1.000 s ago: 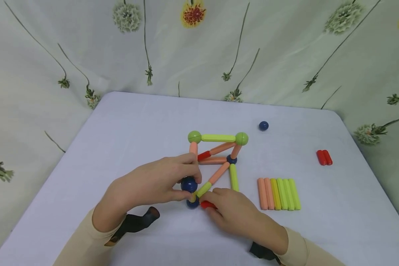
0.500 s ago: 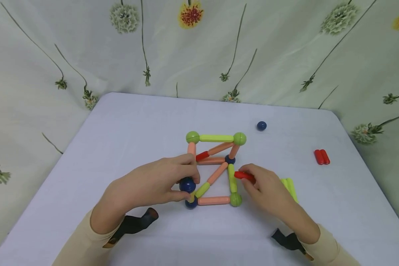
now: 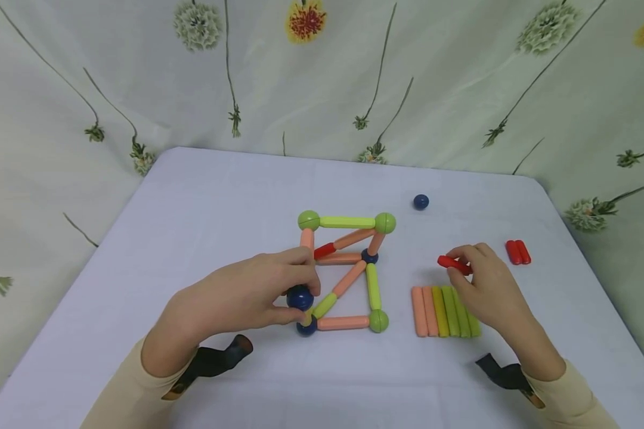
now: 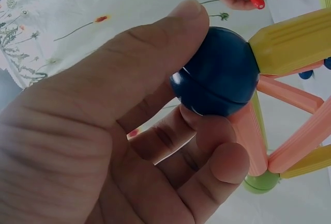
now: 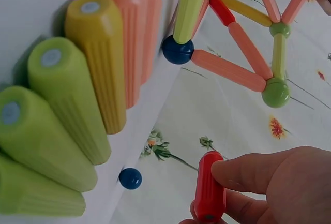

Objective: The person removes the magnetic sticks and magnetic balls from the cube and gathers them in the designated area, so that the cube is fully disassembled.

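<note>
My left hand (image 3: 241, 292) holds a blue ball (image 4: 220, 74) between thumb and fingers at the near left corner of a frame of magnetic rods and balls. A yellow rod (image 4: 295, 43) joins that ball; another blue ball (image 3: 307, 326) sits below it on the table. Green balls (image 3: 385, 223) and salmon rods (image 3: 343, 323) make up other parts of the frame, whose left side is partly hidden by the hand. Off to the right, my right hand (image 3: 491, 292) pinches a short red rod (image 5: 210, 188) above a row of longer rods.
The row holds salmon rods (image 3: 420, 311), a yellow rod (image 3: 440, 311) and several lime rods (image 5: 72, 100) side by side. Two short red rods (image 3: 517, 252) lie farther right. A loose blue ball (image 3: 421, 202) rests near the table's back edge.
My right hand has moved from the frame's near side rightward over the rod row, carrying the short red rod. My left hand keeps its hold on the blue ball.
</note>
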The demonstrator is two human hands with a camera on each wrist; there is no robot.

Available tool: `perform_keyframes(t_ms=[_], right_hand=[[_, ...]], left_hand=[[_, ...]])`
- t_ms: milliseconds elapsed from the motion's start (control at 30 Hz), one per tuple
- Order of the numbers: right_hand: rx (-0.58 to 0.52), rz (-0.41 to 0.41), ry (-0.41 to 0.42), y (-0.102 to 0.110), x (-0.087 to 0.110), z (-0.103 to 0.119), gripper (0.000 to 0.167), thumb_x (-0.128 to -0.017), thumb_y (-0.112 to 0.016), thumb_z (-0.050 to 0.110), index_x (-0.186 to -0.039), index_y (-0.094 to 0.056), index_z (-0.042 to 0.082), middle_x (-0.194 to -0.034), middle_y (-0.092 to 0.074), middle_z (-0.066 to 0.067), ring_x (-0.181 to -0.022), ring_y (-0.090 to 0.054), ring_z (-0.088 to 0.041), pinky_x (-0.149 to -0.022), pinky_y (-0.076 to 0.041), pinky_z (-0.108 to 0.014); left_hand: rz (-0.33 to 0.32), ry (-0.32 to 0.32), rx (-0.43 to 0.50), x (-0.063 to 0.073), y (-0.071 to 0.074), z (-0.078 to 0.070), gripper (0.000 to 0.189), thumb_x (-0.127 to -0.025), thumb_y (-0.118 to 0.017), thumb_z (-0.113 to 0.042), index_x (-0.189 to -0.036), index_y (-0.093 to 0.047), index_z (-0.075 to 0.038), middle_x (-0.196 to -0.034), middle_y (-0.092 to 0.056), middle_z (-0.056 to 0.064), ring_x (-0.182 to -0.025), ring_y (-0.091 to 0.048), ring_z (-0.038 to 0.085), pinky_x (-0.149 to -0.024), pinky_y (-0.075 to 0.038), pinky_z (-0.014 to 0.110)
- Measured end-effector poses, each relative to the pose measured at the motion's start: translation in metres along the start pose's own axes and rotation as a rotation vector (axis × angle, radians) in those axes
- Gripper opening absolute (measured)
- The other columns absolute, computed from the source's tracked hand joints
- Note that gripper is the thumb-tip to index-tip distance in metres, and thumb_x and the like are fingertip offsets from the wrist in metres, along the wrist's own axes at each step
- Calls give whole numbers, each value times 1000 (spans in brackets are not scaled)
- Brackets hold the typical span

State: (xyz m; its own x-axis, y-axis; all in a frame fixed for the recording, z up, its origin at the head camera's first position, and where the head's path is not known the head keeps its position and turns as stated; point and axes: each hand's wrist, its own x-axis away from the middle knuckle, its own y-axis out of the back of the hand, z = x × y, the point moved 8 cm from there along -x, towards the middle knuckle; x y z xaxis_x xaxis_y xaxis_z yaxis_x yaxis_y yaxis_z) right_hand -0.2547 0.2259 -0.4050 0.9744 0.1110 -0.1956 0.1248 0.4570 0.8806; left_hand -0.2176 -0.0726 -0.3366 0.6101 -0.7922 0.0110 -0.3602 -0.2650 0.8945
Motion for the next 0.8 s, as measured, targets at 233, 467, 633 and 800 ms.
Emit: perform_keyframes(t_ms=[233, 467, 633, 800], right_hand=[[30, -16, -38, 10, -2, -22, 30, -88, -69, 9, -115, -61, -1, -104, -56, -19, -85, -51, -32, -61, -49, -42], [35, -80, -86, 20, -5, -59, 25, -90, -63, 8, -112, -61, -5, -96, -55, -20, -74, -48, -29, -51, -42, -32], [42, -81, -169, 22, -6, -86, 27, -92, -59, 9, -114, -60, -6, -99, -55, -24, -77, -51, -33, -54, -44, -35], [54, -54, -275, 22, -8, -113, 33, -94, -57, 13, -120, -57, -7, -106, -54, -28, -85, -50, -38, -60, -47, -42]], left_hand=[[-5, -17, 11, 1, 0, 0, 23, -82, -81, -23, -98, -64, -23, -98, -48, -11, -81, -53, 2, -72, -49, 20], [-2, -30, 18, 0, 1, -1, 22, -82, -80, -21, -97, -64, -22, -98, -48, -9, -81, -53, 3, -72, -49, 21], [0, -27, 13, -1, 1, -1, 22, -82, -80, -21, -98, -65, -20, -98, -48, -9, -81, -53, 3, -72, -49, 21], [17, -6, 23, -1, -1, 1, 22, -82, -80, -21, -97, -65, -21, -97, -48, -9, -81, -53, 3, -72, -49, 21]])
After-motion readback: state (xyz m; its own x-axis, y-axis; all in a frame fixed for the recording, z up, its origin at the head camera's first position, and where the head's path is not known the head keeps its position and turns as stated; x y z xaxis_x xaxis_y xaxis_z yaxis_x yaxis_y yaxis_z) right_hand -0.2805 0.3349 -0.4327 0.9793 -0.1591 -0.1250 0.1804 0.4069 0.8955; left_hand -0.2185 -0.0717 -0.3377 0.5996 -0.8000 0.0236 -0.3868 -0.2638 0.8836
